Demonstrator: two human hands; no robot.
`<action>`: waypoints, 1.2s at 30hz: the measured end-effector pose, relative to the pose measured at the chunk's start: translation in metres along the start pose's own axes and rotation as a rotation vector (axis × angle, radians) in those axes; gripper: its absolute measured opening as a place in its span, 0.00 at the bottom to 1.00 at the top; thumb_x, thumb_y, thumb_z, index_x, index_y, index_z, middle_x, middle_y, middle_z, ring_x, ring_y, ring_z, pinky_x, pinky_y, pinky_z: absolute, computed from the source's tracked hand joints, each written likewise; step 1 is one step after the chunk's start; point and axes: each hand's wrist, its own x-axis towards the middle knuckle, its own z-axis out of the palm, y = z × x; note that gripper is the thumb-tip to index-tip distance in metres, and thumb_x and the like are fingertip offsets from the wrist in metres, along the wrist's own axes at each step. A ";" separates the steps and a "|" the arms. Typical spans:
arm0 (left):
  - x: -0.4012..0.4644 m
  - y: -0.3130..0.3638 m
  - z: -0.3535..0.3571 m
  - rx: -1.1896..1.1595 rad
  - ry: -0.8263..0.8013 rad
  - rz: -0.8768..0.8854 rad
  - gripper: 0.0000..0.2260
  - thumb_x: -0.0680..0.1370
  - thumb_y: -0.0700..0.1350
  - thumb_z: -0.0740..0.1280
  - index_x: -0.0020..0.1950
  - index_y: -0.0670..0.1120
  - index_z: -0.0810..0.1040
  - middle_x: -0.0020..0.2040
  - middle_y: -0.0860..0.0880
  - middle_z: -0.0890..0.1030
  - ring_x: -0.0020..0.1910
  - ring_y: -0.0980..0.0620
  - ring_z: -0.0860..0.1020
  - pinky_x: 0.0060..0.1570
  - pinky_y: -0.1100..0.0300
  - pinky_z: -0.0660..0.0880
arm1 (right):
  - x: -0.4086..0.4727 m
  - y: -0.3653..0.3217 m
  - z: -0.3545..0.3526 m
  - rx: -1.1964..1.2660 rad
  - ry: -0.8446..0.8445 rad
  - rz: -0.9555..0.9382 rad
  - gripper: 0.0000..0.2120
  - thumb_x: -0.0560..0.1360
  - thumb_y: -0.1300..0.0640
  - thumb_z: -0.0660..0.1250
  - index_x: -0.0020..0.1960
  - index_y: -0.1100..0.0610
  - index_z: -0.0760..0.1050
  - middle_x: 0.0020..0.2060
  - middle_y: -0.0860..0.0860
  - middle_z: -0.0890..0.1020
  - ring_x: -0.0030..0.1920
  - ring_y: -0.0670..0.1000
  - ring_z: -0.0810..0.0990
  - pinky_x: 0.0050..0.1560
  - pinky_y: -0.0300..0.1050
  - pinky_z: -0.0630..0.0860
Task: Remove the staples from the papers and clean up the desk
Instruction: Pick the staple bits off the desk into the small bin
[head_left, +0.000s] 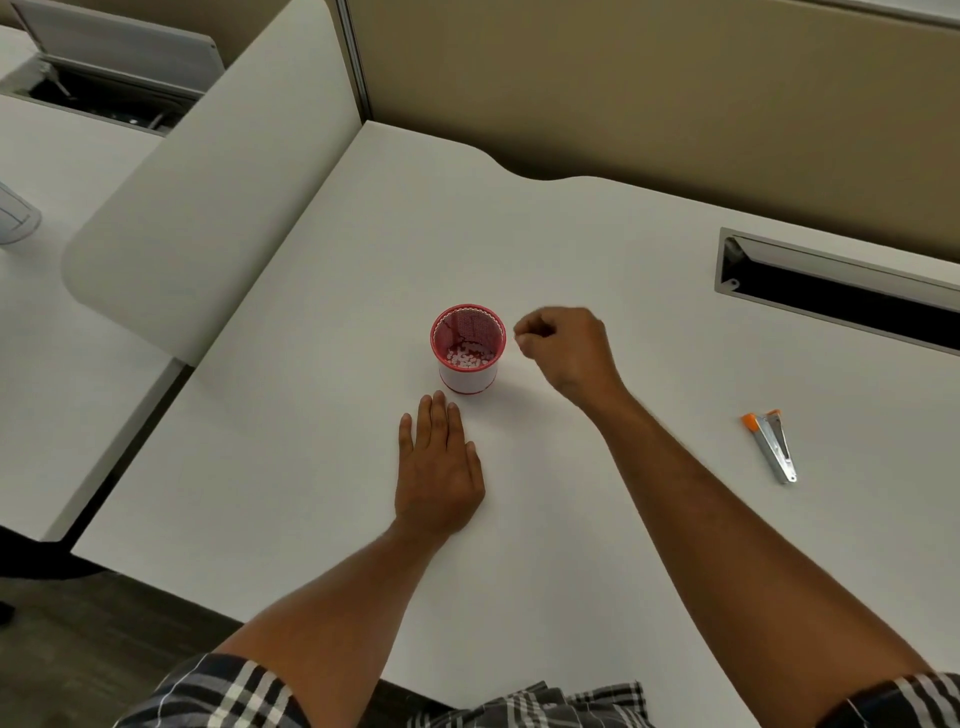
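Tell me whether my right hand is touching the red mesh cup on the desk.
Apart. In the head view, a strip of white desk shows between the right hand's curled fingers and the red mesh cup's rim.

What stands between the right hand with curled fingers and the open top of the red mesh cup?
Nothing visible does. The right hand hovers just right of the red mesh cup, whose open top is uncovered.

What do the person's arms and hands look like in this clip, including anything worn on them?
Both forearms are bare from the elbows down. Short sleeves in a dark plaid with white and grey stripes show at the bottom edge. The left hand and right hand carry no gloves, and no watch or rings are visible.
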 end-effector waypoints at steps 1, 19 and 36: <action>0.000 0.000 0.000 0.000 0.000 -0.002 0.27 0.81 0.49 0.50 0.77 0.36 0.62 0.78 0.37 0.62 0.79 0.40 0.58 0.77 0.40 0.54 | -0.004 0.016 0.003 -0.048 -0.007 0.048 0.06 0.72 0.63 0.69 0.44 0.56 0.84 0.40 0.50 0.85 0.42 0.48 0.82 0.47 0.41 0.78; 0.001 0.000 0.002 0.002 -0.017 -0.013 0.27 0.81 0.50 0.50 0.78 0.38 0.59 0.79 0.38 0.59 0.80 0.41 0.55 0.77 0.40 0.53 | -0.034 0.089 0.060 -0.332 -0.075 0.140 0.13 0.70 0.52 0.75 0.51 0.56 0.79 0.47 0.52 0.79 0.46 0.53 0.79 0.45 0.44 0.75; 0.001 0.000 0.002 0.007 -0.005 -0.011 0.27 0.81 0.50 0.51 0.77 0.37 0.61 0.79 0.37 0.61 0.79 0.40 0.57 0.77 0.40 0.55 | -0.052 0.105 0.073 -0.532 -0.014 -0.309 0.09 0.78 0.62 0.62 0.43 0.63 0.79 0.41 0.58 0.80 0.43 0.56 0.76 0.40 0.50 0.75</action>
